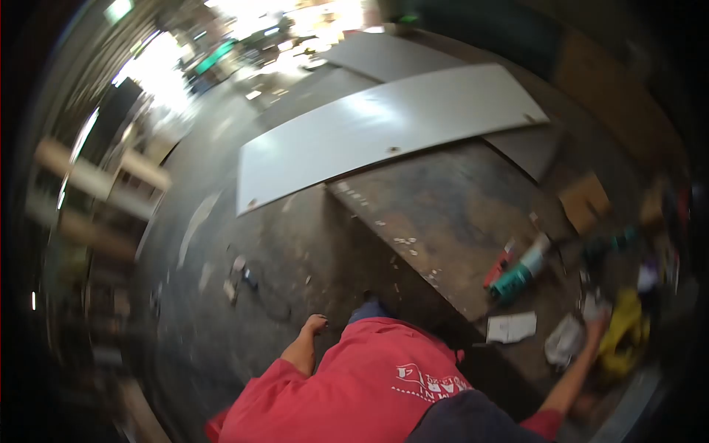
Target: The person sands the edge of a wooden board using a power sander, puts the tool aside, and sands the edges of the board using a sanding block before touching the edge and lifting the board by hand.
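Note:
My left hand [316, 323] hangs beside my red shirt, above the floor. Its fingers look loosely curled, with nothing visible in them. At the right, my right hand [597, 319] reaches over the cluttered side of the worktable, touching or just above a small whitish thing [595, 304]. Blur hides its fingers and whether they hold anything. Close by lie a yellow bag or cloth [625, 336] and a crumpled white bag [564, 341]. A teal and grey power tool [520, 275] rests further in, alongside a red object [500, 264] and a white sheet of paper [511, 327].
A long, shiny pale panel [391, 122] spans the worktable [436, 199], overhanging on the left. More grey sheets [391, 55] lie behind it. A piece of cardboard [585, 201] sits at the right. A cord and small items [245, 277] lie on the floor at left.

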Available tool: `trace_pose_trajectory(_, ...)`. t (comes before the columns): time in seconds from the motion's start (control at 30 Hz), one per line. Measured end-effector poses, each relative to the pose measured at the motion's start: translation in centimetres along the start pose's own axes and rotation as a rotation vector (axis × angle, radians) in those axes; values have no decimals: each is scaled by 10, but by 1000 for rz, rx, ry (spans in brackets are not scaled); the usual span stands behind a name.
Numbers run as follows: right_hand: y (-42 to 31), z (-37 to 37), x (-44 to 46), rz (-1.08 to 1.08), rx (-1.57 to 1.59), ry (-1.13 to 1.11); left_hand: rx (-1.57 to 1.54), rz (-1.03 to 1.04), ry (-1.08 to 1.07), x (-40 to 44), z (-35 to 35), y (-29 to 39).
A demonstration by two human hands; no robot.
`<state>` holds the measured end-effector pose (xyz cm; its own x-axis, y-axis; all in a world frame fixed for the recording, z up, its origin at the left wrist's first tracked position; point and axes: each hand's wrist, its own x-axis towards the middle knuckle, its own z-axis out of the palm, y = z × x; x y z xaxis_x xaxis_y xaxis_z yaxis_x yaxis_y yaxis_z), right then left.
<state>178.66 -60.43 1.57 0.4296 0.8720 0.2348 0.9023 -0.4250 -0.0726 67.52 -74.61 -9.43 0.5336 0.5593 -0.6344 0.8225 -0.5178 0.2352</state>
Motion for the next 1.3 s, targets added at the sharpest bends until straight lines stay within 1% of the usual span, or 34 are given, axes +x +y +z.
trace_pose_trajectory(0.03, -18, -41, 14, 33, -30, -188, 10, -55, 13, -7, 13, 31)
trace_pose_trajectory(0.07, -4, -37, 30, -11, 9, -274, 30, -91, 18, -10, 14, 61)
trace_pose_trajectory(0.1, -8, -50, 36, -44, -42, -369, -198, -322, -64, -16, 5, 95)
trace_pose_trajectory(0.13, 16, -31, 47, -82, -25, -411, -224, -356, -55, -21, 11, 117)
trace_pose_trajectory(0.17, 23, -29, 56, -87, -3, -465, -622, -538, -9, -24, 22, 133)
trace_pose_trajectory(0.23, 12, -49, 68, -85, 115, -643, -1036, -717, 55, -23, 26, 161)
trace_pose_trajectory(0.27, 0, -61, 74, -67, 205, -760, -1123, -883, 33, -25, 13, 181)
trace_pose_trajectory(0.3, -2, -60, 77, -84, 209, -758, -1203, -1049, 11, -25, 6, 190)
trace_pose_trajectory(0.33, -4, -60, 73, -129, 115, -700, -1207, -1057, 21, -25, 16, 191)
trace_pose_trajectory(0.37, -5, -62, 70, -169, 21, -641, -856, -801, 78, -24, 44, 187)
trace_pose_trajectory(0.4, 1, -57, 69, -174, 22, -643, -507, -542, 122, -25, 60, 188)
trace_pose_trajectory(0.43, -3, -60, 67, -153, 34, -628, -507, -545, 120, -26, 61, 189)
trace_pose_trajectory(0.47, 5, -52, 67, -131, 47, -611, -873, -719, 178, -24, 53, 188)
trace_pose_trajectory(0.5, 16, -48, 64, -133, 47, -610, -1062, -798, 204, -18, 43, 185)
trace_pose_trajectory(0.53, 34, -35, 61, -207, 122, -533, -1245, -884, 245, -14, 26, 185)
trace_pose_trajectory(0.57, 43, -25, 63, -282, 196, -455, -1411, -1065, 282, -13, 0, 185)
trace_pose_trajectory(0.6, 37, -34, 63, -288, 202, -451, -1578, -1250, 320, -17, -31, 186)
trace_pose_trajectory(0.63, 38, -47, 62, -207, 364, -544, -1579, -1256, 328, -17, -35, 175)
trace_pose_trajectory(0.67, 34, -64, 61, -123, 522, -638, -1447, -1136, 468, -17, -36, 164)
trace_pose_trajectory(0.7, 31, -75, 63, -129, 522, -643, -1311, -1013, 594, -17, -34, 156)
trace_pose_trajectory(0.73, 30, -84, 62, -134, 567, -618, -1316, -1018, 592, -19, -41, 153)
trace_pose_trajectory(0.8, 21, -111, 57, -131, 651, -570, -1316, -979, 676, -19, -59, 145)
trace_pose_trajectory(0.87, -4, -144, 34, -41, 767, -486, -1279, -974, 638, -21, -66, 139)
trace_pose_trajectory(0.93, -36, -181, 1, 96, 941, -394, -1435, -923, 554, -22, -69, 132)
trace_pose_trajectory(0.97, -54, -199, -14, 156, 1042, -348, -1484, -807, 567, -19, -58, 124)
trace_pose_trajectory(1.0, -75, -216, -30, 212, 1149, -304, -1609, -800, 527, -19, -63, 122)
trace_pose_trajectory(1.03, -100, -232, -45, 261, 1267, -252, -1683, -703, 429, -35, -96, 127)
trace_pose_trajectory(1.07, -126, -244, -56, 286, 1367, -223, -1719, -641, 414, -58, -151, 146)
trace_pose_trajectory(1.1, -156, -253, -65, 297, 1454, -210, -1728, -456, 410, -56, -141, 141)
trace_pose_trajectory(1.17, -227, -261, -75, 280, 1525, -216, -1762, -43, 381, -97, -217, 160)
trace_pose_trajectory(1.2, -262, -258, -82, 232, 1650, -360, -1754, 207, 347, -95, -215, 162)
trace_pose_trajectory(1.23, -298, -252, -87, 174, 1766, -510, -1648, 198, 392, -103, -222, 163)
trace_pose_trajectory(1.27, -343, -239, -92, 105, 1889, -662, -1527, 185, 444, -115, -229, 148)
trace_pose_trajectory(1.3, -382, -228, -101, 42, 1993, -822, -1202, -19, 491, -117, -219, 111)
